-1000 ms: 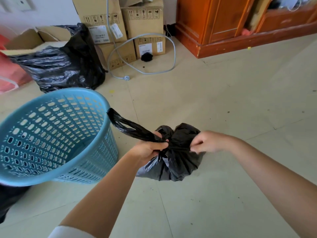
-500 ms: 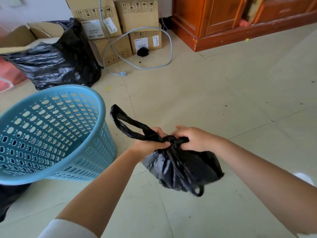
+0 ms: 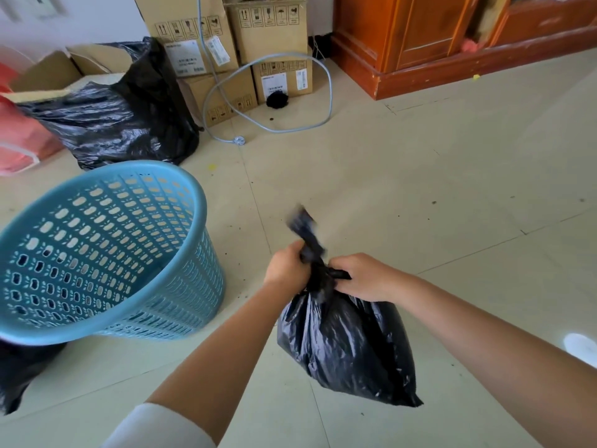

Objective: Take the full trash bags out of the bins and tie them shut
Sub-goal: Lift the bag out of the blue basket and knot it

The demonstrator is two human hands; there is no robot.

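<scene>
Black trash bag (image 3: 349,344) neck clamped by both hands; blue bin (image 3: 106,253) left

Your 2 hands meet front and centre: left hand (image 3: 288,270) and right hand (image 3: 365,278) are side by side at the neck of the trash bag (image 3: 350,344), which hangs below them above the floor (image 3: 420,176). Bag's loose end sticks up past your left hand. Bin (image 3: 106,250) sits on the floor left of the bag, apart from it. Behind the bin, a larger bag (image 3: 122,118) lies on the floor. Stacked boxes (image 3: 232,43) are right of that bag, against the back wall, with a cable (image 3: 328,92) looping in front of them. Cabinet (image 3: 436,37) is far right at the back.
</scene>
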